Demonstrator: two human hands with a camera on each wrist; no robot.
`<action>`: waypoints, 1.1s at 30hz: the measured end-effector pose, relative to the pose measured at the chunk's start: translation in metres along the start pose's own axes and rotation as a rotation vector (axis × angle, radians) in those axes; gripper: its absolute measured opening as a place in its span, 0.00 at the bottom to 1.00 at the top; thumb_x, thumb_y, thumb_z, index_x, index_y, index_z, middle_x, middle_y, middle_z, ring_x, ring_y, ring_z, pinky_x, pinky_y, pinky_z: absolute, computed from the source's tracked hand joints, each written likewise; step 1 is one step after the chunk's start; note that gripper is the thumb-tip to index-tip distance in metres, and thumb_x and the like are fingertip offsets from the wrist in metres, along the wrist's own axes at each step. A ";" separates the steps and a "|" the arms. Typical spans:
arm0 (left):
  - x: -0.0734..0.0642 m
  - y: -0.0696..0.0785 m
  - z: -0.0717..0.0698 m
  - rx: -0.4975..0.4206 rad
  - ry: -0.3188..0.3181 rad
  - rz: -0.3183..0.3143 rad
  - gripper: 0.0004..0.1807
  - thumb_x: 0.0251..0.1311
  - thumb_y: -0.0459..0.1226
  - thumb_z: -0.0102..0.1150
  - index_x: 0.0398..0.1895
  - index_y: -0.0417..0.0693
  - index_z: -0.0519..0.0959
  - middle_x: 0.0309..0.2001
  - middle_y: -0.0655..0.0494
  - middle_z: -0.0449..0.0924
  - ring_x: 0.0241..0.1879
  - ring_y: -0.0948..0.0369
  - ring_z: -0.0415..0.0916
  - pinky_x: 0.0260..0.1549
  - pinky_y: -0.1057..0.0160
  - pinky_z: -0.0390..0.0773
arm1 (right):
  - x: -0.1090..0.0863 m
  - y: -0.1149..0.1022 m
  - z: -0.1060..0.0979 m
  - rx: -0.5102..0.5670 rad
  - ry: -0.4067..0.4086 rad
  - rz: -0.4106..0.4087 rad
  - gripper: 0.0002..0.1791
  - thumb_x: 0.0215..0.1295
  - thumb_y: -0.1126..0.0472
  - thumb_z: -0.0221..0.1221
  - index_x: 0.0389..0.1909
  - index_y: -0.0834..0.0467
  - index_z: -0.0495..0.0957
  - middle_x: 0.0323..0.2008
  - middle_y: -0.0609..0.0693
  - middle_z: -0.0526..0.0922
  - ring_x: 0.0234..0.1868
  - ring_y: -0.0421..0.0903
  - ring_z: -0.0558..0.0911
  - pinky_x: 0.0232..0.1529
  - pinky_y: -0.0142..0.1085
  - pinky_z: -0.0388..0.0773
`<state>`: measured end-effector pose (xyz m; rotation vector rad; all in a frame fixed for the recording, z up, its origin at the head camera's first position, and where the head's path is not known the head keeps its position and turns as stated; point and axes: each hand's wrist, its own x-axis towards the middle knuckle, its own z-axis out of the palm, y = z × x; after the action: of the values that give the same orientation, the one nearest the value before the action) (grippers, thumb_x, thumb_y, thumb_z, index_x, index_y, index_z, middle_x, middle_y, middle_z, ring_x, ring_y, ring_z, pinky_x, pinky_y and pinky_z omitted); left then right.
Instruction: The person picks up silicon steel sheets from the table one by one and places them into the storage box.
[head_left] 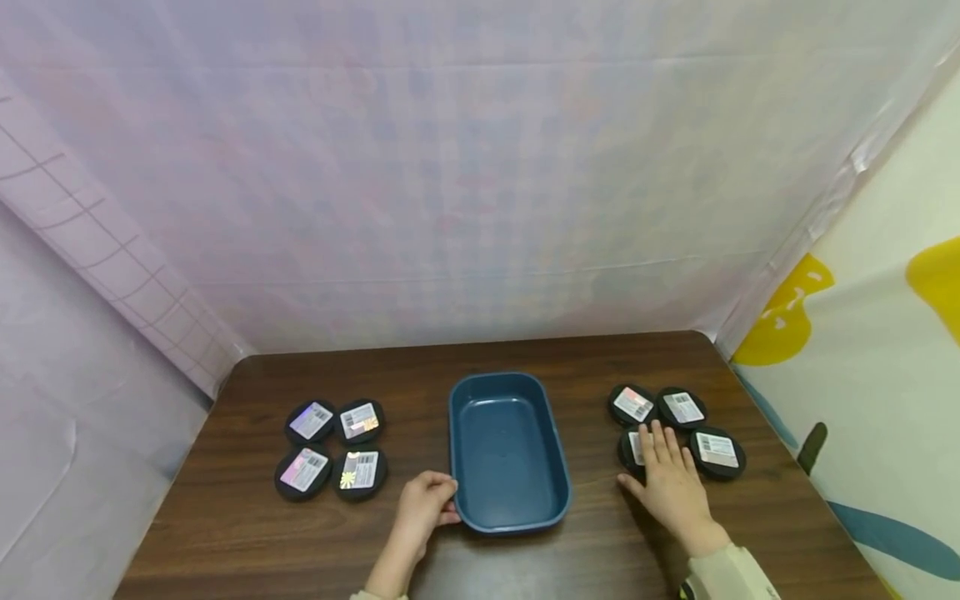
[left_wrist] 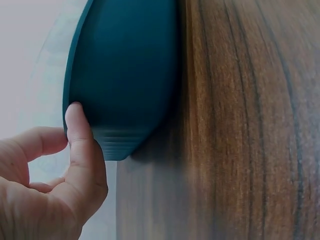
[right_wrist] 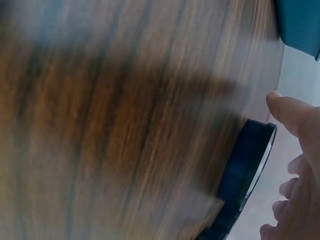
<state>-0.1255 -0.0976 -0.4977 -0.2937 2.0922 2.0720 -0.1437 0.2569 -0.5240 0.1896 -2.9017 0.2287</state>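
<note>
A dark blue rectangular plastic tray (head_left: 510, 454) with rounded corners stands mid-table. My left hand (head_left: 423, 504) pinches its rim at the near left corner; in the left wrist view the thumb and a finger (left_wrist: 79, 122) meet on either side of the tray's wall (left_wrist: 122, 65). To the right, my right hand (head_left: 671, 487) is spread with straight fingers above a group of round black discs with white labels. It partly covers the near left disc (head_left: 632, 450). In the right wrist view, the hand (right_wrist: 305, 170) hovers beside the edge of a black disc (right_wrist: 245, 160), holding nothing.
Beside that hand lie further labelled discs, one (head_left: 717, 452) at the near right and one (head_left: 682, 407) behind. Another group of black discs (head_left: 360, 473) lies left of the tray. The brown wooden table (head_left: 420, 375) meets a pale cloth wall (head_left: 465, 208) at the back.
</note>
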 end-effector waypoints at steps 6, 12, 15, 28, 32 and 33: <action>0.002 -0.001 -0.002 -0.028 -0.009 0.003 0.15 0.57 0.29 0.51 0.42 0.22 0.69 0.24 0.50 0.69 0.21 0.62 0.69 0.20 0.65 0.80 | 0.004 0.002 -0.002 0.006 -0.020 0.013 0.45 0.55 0.48 0.63 0.64 0.73 0.58 0.64 0.72 0.58 0.64 0.69 0.58 0.59 0.64 0.57; 0.003 -0.002 -0.004 -0.040 -0.031 -0.016 0.15 0.58 0.30 0.51 0.43 0.22 0.68 0.24 0.51 0.69 0.21 0.62 0.69 0.20 0.66 0.80 | 0.010 0.003 0.000 0.019 -0.043 0.041 0.45 0.57 0.48 0.62 0.60 0.80 0.57 0.61 0.77 0.59 0.63 0.71 0.59 0.58 0.64 0.59; 0.003 -0.003 -0.004 -0.047 -0.039 -0.022 0.15 0.58 0.30 0.51 0.43 0.22 0.68 0.24 0.51 0.69 0.22 0.62 0.69 0.20 0.67 0.79 | 0.013 0.003 0.001 0.013 -0.048 0.059 0.45 0.57 0.48 0.62 0.58 0.82 0.57 0.59 0.79 0.60 0.61 0.72 0.60 0.57 0.63 0.61; 0.005 -0.006 -0.007 -0.106 -0.092 -0.040 0.15 0.59 0.31 0.50 0.42 0.24 0.68 0.24 0.53 0.67 0.22 0.62 0.68 0.20 0.67 0.79 | 0.026 0.006 0.002 0.032 -0.125 0.160 0.50 0.53 0.46 0.64 0.53 0.87 0.57 0.52 0.85 0.62 0.53 0.75 0.67 0.52 0.60 0.68; 0.005 -0.006 -0.006 -0.114 -0.094 -0.052 0.14 0.58 0.31 0.50 0.42 0.25 0.68 0.24 0.53 0.67 0.22 0.63 0.68 0.20 0.68 0.78 | 0.030 0.007 0.001 0.042 -0.157 0.165 0.51 0.53 0.44 0.64 0.53 0.88 0.56 0.52 0.85 0.62 0.53 0.75 0.67 0.53 0.60 0.68; 0.005 -0.006 -0.006 -0.113 -0.095 -0.053 0.14 0.58 0.31 0.50 0.42 0.26 0.68 0.24 0.53 0.67 0.22 0.63 0.68 0.20 0.68 0.78 | 0.031 0.007 0.001 0.042 -0.162 0.165 0.51 0.53 0.44 0.63 0.53 0.88 0.56 0.52 0.85 0.62 0.53 0.75 0.67 0.53 0.60 0.67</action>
<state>-0.1289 -0.1040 -0.5049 -0.2588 1.8972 2.1336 -0.1751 0.2603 -0.5190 -0.0257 -3.0774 0.3166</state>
